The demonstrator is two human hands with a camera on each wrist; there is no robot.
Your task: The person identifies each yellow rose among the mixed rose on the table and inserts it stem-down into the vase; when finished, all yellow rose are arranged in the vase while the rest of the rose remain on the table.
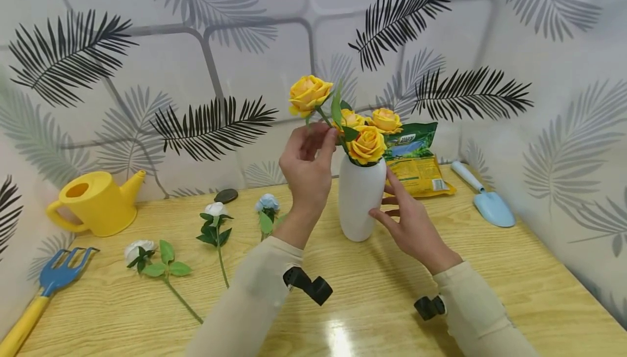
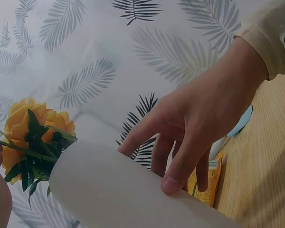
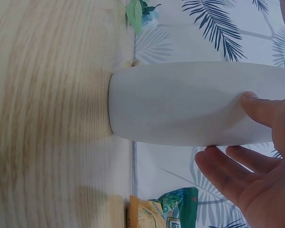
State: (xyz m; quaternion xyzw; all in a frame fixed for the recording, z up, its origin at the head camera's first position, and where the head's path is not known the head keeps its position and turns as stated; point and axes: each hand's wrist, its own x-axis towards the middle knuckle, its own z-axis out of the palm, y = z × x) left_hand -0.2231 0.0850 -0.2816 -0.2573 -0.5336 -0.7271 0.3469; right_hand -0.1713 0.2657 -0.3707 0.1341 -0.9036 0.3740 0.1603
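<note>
A white vase stands upright on the table with several yellow roses in its mouth. My left hand, raised at the vase's upper left, pinches the stem of one yellow rose. That bloom tilts to the left, higher than the others, and the lower end of its stem is hidden among them. On the vase's right side, my right hand holds the body between thumb and fingers. The right wrist view shows the thumb on the white wall and the vase's base on the wood.
Left on the table lie two white roses and a blue flower, near a yellow watering can, a dark stone and a blue hand fork. Behind the vase stands a green-yellow packet; a blue trowel lies right.
</note>
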